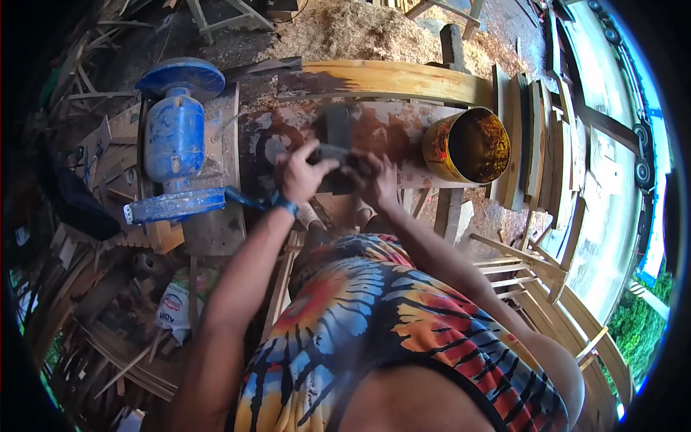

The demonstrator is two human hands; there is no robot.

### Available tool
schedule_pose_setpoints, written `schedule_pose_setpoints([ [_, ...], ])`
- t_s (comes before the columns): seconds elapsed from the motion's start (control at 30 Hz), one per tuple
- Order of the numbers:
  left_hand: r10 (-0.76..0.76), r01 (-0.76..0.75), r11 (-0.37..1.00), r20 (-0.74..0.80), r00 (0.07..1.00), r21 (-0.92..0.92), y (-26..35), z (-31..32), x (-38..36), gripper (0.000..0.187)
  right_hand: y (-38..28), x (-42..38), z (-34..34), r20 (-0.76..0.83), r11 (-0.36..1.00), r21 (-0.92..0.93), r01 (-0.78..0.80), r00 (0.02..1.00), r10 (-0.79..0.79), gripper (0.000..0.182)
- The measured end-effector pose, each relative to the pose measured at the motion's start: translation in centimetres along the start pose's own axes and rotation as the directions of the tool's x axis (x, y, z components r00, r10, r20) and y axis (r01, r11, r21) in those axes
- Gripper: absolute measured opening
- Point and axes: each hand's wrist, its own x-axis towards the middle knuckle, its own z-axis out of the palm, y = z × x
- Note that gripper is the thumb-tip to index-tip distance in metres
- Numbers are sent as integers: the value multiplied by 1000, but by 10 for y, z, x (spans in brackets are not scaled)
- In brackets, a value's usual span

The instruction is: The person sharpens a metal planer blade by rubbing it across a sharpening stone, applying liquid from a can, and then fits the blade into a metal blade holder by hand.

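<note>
Over the front edge of the stained work board [389,119], my two hands are close together. My left hand [304,174], with a blue band at the wrist, has thumb and index finger curved around one end of a small dark piece [333,151]. My right hand [376,183] is closed at the piece's other end, its fingers smeared by motion. Blur hides what kind of thing the piece is. Just behind the hands, a dark flat block [337,126] lies on the board. To the right stands a yellow can [440,151], dark and stained inside.
A blue bench grinder-like machine [175,137] is mounted at the left. Behind the board runs a partly stained wooden plank [403,79]. Wooden boards [536,144] stand together at the right, and wood shavings [353,32] cover the ground beyond. A white sack [176,306] is lower left.
</note>
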Motion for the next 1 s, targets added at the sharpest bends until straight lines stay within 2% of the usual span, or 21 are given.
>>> schedule_pose_setpoints([
  [0.03,-75,74,996,4,997,58,5,1,-13,59,0,-9,-3,24,1000,2,-10,1000,10,50],
  [0.07,-46,48,997,-39,998,57,4,2,-9,58,0,-16,-4,50,1000,6,-23,999,22,50],
  [0.13,7,0,998,-120,993,57,0,4,13,57,-2,17,3,-30,998,29,54,998,-53,48],
  [0.17,-33,39,996,-83,996,74,10,-7,34,57,-2,38,8,-63,995,37,90,994,-88,47],
  [0.2,-25,13,991,-93,995,-133,-7,-1,57,59,-4,56,13,-66,998,50,40,997,-37,46],
  [0.23,-18,22,999,-97,995,40,-8,-7,75,62,-9,72,19,-71,998,63,-13,997,18,45],
  [0.27,-6,11,999,-91,996,51,-7,-10,77,64,-10,77,23,-79,995,76,-66,994,72,44],
  [0.3,10,-4,998,-85,996,62,-5,-12,80,66,-10,72,22,-75,1000,25,-4,997,5,43],
  [0.37,-54,57,992,-31,998,111,13,-19,40,68,-5,46,15,-66,989,-78,129,989,-134,42],
  [0.4,30,-33,999,-137,990,-22,-9,1,18,69,1,20,13,9,991,-33,128,992,-128,43],
  [0.43,-68,65,997,-105,992,-30,7,-6,-4,68,-8,2,1,50,993,115,29,998,-35,44],
  [0.5,-52,53,999,-140,989,5,0,2,-12,67,-17,-4,-4,52,998,55,10,999,-13,44],
  [0.57,-3,-6,999,-212,977,-44,-17,11,14,67,-9,25,12,-64,992,-17,126,990,-126,44],
  [0.6,-10,20,998,-182,983,53,-9,0,35,69,-4,42,21,-115,983,-57,177,976,-183,44],
  [0.63,-41,44,999,-136,990,17,-1,-14,53,71,-5,56,25,-86,992,-14,122,989,-123,44],
  [0.7,18,-7,998,-168,986,64,-12,-15,75,70,-21,76,21,-28,998,67,5,1000,-3,45],
  [0.73,-28,42,995,-161,987,87,-5,-15,67,69,-29,72,12,11,984,173,-49,999,48,44],
  [0.83,-4,1,1000,-197,980,-14,-4,-6,9,67,-9,17,13,-58,985,1,171,984,-170,44],
  [0.9,-45,60,996,-199,979,71,3,-1,-22,65,-10,-8,1,130,997,78,7,991,-17,43],
  [0.93,-69,79,996,-212,975,40,4,-1,-21,64,-10,-5,3,81,996,-9,91,993,-90,45],
  [1.0,-61,93,989,-251,966,118,5,-6,9,63,-3,30,18,17,990,36,138,990,-138,45],
])
